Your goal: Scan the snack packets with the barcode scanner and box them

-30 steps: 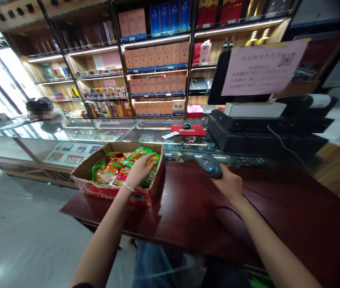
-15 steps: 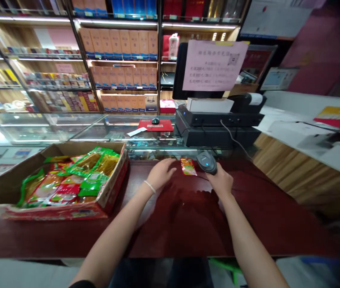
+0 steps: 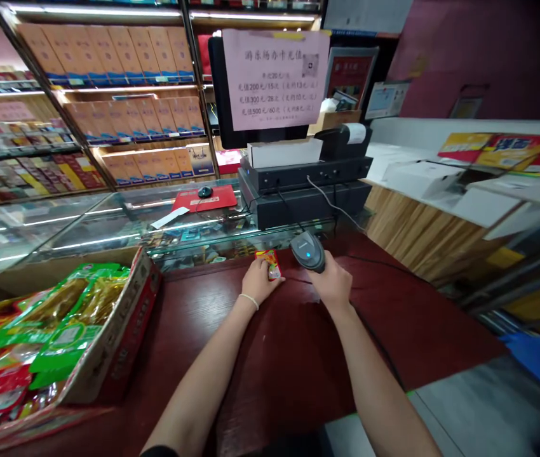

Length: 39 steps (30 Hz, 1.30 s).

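My right hand is wrapped round the handle of a dark grey barcode scanner with a small blue light on top, held over the table. To its left lies a small red and yellow snack packet with a clear part. My left hand, with a pale band at the wrist, has its fingers on the packet and its thumb along the near edge, gripping it at the table surface. Part of the packet is hidden under the fingers.
A cardboard box of green and red snack bags stands at the left on the dark red table. Behind are a glass counter, a mouse, and a black register under a pink sign. A cable crosses the table at right.
My left hand has moved onto the snack packet, which it was beside before. The scanner stays in my right hand. The view has turned to the right.
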### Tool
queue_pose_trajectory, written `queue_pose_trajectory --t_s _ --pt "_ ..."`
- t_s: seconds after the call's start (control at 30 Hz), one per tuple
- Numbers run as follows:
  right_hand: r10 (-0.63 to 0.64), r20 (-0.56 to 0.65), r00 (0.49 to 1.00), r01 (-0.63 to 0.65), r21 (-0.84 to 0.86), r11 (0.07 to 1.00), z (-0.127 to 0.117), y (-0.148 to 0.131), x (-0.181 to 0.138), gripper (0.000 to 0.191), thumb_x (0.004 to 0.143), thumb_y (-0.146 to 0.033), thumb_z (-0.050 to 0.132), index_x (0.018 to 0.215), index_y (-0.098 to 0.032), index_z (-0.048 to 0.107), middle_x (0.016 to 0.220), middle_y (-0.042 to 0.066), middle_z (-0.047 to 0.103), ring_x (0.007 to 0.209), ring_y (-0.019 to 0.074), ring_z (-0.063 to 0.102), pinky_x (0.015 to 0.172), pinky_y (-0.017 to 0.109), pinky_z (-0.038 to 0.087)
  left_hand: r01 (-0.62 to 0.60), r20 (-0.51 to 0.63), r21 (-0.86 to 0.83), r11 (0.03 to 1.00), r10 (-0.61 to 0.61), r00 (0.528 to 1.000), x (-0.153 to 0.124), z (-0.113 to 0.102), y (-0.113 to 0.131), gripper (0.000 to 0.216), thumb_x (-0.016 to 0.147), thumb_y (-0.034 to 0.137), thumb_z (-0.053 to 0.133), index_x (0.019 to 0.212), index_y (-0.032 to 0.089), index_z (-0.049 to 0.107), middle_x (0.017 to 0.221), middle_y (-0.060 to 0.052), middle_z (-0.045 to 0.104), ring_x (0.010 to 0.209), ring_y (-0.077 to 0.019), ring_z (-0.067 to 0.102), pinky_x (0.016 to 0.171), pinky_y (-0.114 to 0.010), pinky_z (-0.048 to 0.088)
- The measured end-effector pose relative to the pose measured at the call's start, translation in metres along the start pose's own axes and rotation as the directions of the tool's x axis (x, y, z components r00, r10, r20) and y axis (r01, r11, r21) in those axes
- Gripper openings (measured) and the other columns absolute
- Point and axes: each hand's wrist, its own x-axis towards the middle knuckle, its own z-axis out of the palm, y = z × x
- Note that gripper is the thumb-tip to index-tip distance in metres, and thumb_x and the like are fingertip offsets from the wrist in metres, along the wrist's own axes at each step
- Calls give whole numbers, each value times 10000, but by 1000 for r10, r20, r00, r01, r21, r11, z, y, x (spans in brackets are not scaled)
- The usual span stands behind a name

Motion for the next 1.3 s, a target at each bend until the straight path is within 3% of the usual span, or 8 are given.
queue_pose_trajectory --t_s 0.23,0.37,0.5,0.67,0.8,1.0,1.17,1.3 --pt "-35 6 999 35 8 999 3 -3 -4 298 786 -416 649 1000 -209 670 740 53 702 574 177 554 567 279 200 18 57 226 974 -31 998 -17 -22 8 551 706 544 735 1050 155 548 1088 -151 599 1052 -307 585 912 -413 483" --pt "-88 17 996 88 15 996 7 -7 -11 312 786 -434 639 1000 -208 664 764 58 711 583 186 565 565 284 196 -50 136 251 967 16 991 -51 -50 -1 340 788 293 637 1099 170 575 1235 -161 587 1147 -295 566 983 -414 455" --pt "-167 64 984 166 25 986 8 -18 -20 286 788 -407 603 984 -206 659 755 57 708 615 195 585 565 280 212 -87 147 250 964 51 988 -89 -87 -22 353 759 109 557 1098 191 617 1323 -122 588 1291 -292 481 1132 -474 310" --pt "-307 131 943 303 51 952 12 -32 -35 290 785 -375 580 1007 -204 652 782 56 710 658 200 605 562 284 218 45 -2 114 992 -45 999 -108 -117 -51 169 856 238 555 994 199 644 1088 -96 681 1043 -249 612 979 -410 453" --pt "-376 185 908 369 71 927 16 -40 -45 279 787 -348 570 1014 -207 649 792 50 713 655 197 608 558 283 227 121 -144 128 984 -102 984 -106 -116 -69 433 807 339 662 1191 152 588 1284 -162 586 1231 -310 505 1063 -450 379" --pt "-386 193 902 383 56 922 22 -42 -48 277 793 -346 574 1026 -215 649 798 46 720 664 203 621 559 279 242 155 -65 139 978 -147 987 -104 -117 -78 365 729 421 744 957 168 613 1110 -149 639 1082 -310 567 957 -433 421" --pt "-385 194 902 382 58 923 26 -39 -49 295 782 -350 589 1042 -226 654 817 47 723 674 206 630 558 273 257 322 -132 -176 930 -346 929 -105 -123 -69 248 758 294 693 938 203 550 811 -4 616 766 -186 578 735 -302 436" --pt "-377 175 910 372 62 926 26 -38 -49 319 776 -348 605 1067 -227 656 784 46 722 655 216 637 555 274 262 326 -133 -635 700 -515 847 -102 -122 -63 261 765 234 657 1006 194 564 905 -4 637 807 -157 591 748 -266 449"
